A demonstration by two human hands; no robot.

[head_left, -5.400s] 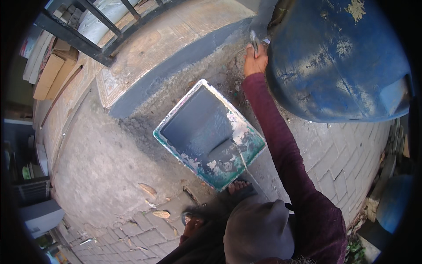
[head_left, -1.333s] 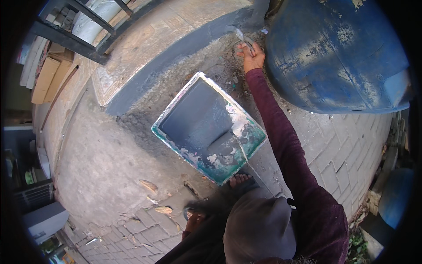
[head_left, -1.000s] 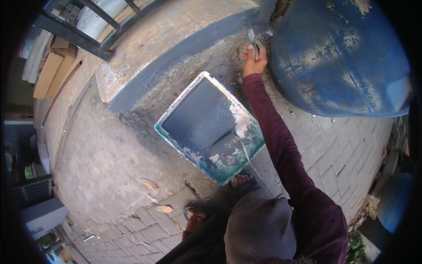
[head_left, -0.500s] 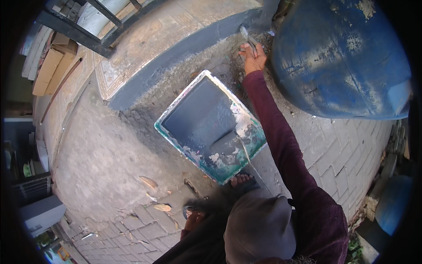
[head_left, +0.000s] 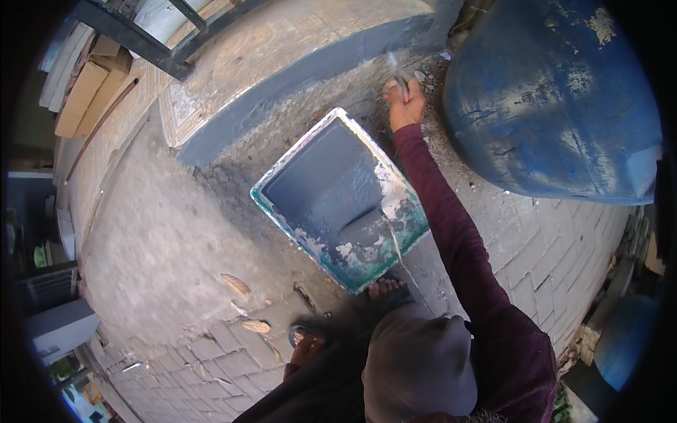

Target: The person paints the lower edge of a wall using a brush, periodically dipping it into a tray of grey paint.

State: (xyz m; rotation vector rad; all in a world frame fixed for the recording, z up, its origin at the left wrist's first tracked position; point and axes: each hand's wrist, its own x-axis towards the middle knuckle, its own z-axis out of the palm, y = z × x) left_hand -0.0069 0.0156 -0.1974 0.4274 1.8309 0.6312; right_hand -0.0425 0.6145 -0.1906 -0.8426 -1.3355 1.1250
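My right hand point(head_left: 404, 106) reaches out far ahead, its fingers closed round a paintbrush point(head_left: 398, 70). The pale brush head is blurred by motion and lies at the lower edge of the grey-painted step face point(head_left: 296, 88). Below that hand, a paint tray point(head_left: 411, 247) lies on the ground, its rim crusted with white and green paint. Dark grey paint point(head_left: 317, 173) covers the tray's inside. My left hand point(head_left: 307, 348) is low, beside my sandalled foot; its fingers are too small and shadowed to make out.
A large, scuffed blue barrel point(head_left: 550, 106) stands close to the right of my right hand. Patterned tiles point(head_left: 261, 49) top the step, with a dark metal gate point(head_left: 159, 53) and cardboard boxes point(head_left: 88, 102) at the far left. Dry leaves point(head_left: 236, 285) lie on the paving.
My right hand and the paintbrush have shifted a little left and back toward me, along the lower part of the step face. The tray stays in place; the view has moved slightly.
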